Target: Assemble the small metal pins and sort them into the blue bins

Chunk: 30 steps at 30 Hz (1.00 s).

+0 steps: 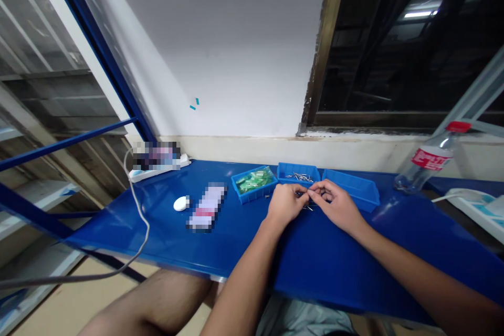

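Note:
Above the blue table, my left hand [289,202] and my right hand [334,200] meet with their fingertips together. Both have thumb and forefinger pinched; whatever they hold is too small and too hidden to name. Several thin metal pieces [309,208] lie on the table just beneath the fingers. Behind my hands stands a blue bin [298,168] with slender metal pieces, perhaps screws or pins, in it. To its left, another blue bin [258,193] holds green plastic packets [254,180]. A third blue bin [360,189] sits behind my right hand.
A blurred-out flat object [208,207] and a white oval case [181,203] lie on the table [157,236] at left. A power strip [161,169] with a cable stands at the back left. At right is a bottle [429,160] with a red cap, near another white strip [478,215].

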{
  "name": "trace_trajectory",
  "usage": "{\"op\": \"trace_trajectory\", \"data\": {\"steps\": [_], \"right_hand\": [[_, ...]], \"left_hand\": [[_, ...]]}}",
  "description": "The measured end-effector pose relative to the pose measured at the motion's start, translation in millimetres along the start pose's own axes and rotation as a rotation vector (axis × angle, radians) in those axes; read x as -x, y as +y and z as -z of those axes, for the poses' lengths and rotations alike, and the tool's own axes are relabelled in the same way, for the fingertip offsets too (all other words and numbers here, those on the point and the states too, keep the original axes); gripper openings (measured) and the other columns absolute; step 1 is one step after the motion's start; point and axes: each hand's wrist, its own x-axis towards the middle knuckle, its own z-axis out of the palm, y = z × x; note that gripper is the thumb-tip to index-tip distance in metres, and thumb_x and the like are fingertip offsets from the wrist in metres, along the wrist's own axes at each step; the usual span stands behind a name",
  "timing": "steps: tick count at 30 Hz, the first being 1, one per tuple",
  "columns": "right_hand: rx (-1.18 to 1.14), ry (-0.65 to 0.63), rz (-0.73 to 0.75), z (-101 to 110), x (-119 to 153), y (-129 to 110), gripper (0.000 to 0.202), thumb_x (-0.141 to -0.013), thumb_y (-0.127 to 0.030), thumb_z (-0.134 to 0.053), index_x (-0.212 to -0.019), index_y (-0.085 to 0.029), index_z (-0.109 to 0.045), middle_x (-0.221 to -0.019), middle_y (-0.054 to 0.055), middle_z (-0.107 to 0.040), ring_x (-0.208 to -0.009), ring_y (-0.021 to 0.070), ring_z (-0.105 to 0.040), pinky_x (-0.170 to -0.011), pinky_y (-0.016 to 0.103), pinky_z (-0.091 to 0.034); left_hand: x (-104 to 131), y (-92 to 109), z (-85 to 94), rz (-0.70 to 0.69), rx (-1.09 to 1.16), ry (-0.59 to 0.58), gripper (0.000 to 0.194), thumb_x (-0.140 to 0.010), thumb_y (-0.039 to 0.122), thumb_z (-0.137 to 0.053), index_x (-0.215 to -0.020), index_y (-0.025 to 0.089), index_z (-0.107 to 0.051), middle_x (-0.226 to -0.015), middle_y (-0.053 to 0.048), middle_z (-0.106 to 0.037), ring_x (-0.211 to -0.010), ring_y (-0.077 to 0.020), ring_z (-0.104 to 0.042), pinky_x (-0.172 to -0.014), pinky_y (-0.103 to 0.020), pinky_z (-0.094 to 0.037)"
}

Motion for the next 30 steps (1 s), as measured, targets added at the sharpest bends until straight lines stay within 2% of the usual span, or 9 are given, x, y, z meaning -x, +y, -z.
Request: {"op": "trace_trajectory", "data": {"steps": [6,11,15,18,21,26,30], "right_hand": [[-0.028,0.011,-0.039,3.4,-0.5,0.5,0.021,-0.097,-0.043,-0.061,-0.091,-0.023,-0.061,-0.089,0.003,-0.065,-0.078,0.0184,-0.064,-0.071,0.031,-0.052],[0.002,-0.032,-0.038,7.0,0.6,-2.9,0.028,-0.103,-0.045,-0.050,-0.085,-0.024,-0.058,-0.076,0.000,-0.057,-0.067,0.0166,-0.056,-0.061,0.028,-0.046],[0.037,-0.100,-0.006,5.5,0.6,-5.8,0.034,-0.105,-0.049,-0.047,-0.088,-0.024,-0.062,-0.077,0.001,-0.059,-0.068,0.0172,-0.056,-0.059,0.028,-0.045],[0.031,-0.145,0.015,3.3,0.3,-7.9,0.033,-0.104,-0.049,-0.051,-0.089,-0.023,-0.066,-0.079,0.002,-0.062,-0.071,0.0175,-0.059,-0.062,0.029,-0.047],[-0.021,-0.187,-0.011,1.6,0.5,-7.6,0.035,-0.101,-0.051,-0.055,-0.086,-0.022,-0.066,-0.080,0.003,-0.065,-0.065,0.0163,-0.059,-0.060,0.029,-0.047],[-0.166,-0.152,-0.168,0.9,-0.8,-0.1,0.039,-0.094,-0.059,-0.064,-0.100,-0.021,-0.070,-0.075,0.002,-0.069,-0.052,0.0141,-0.055,-0.050,0.029,-0.044],[-0.255,-0.117,-0.233,2.0,-3.7,2.4,0.045,-0.089,-0.063,-0.069,-0.102,-0.020,-0.071,-0.075,0.003,-0.070,-0.051,0.0134,-0.056,-0.050,0.028,-0.046]], "left_hand": [[0.9,1.6,0.4,-0.097,0.040,-0.004,0.021,-0.090,0.031,-0.067,-0.099,0.019,-0.083,-0.090,-0.004,-0.082,-0.079,-0.0208,-0.077,-0.075,-0.027,-0.058],[-1.8,1.5,-2.0,-0.101,0.258,0.068,0.021,-0.091,0.034,-0.069,-0.099,0.018,-0.080,-0.095,-0.006,-0.082,-0.083,-0.0204,-0.077,-0.076,-0.027,-0.059],[-4.9,-2.2,-2.8,-0.101,0.456,0.113,0.027,-0.091,0.039,-0.073,-0.103,0.016,-0.078,-0.098,-0.009,-0.082,-0.087,-0.0218,-0.077,-0.082,-0.030,-0.060],[-6.6,-5.3,-2.2,-0.088,0.538,0.127,0.036,-0.089,0.038,-0.076,-0.118,0.016,-0.075,-0.099,-0.010,-0.082,-0.090,-0.0226,-0.077,-0.087,-0.033,-0.061],[-6.6,-4.9,-1.2,-0.057,0.546,0.114,0.046,-0.088,0.035,-0.077,-0.131,0.017,-0.070,-0.101,-0.009,-0.082,-0.091,-0.0221,-0.077,-0.085,-0.032,-0.061],[-4.8,2.9,1.3,-0.026,0.527,0.072,0.054,-0.086,0.037,-0.080,-0.134,0.017,-0.067,-0.107,-0.009,-0.082,-0.079,-0.0181,-0.074,-0.072,-0.027,-0.058],[-4.8,6.2,1.5,-0.039,0.519,0.064,0.052,-0.087,0.034,-0.080,-0.134,0.017,-0.067,-0.112,-0.011,-0.081,-0.083,-0.0178,-0.074,-0.076,-0.029,-0.058]]}}
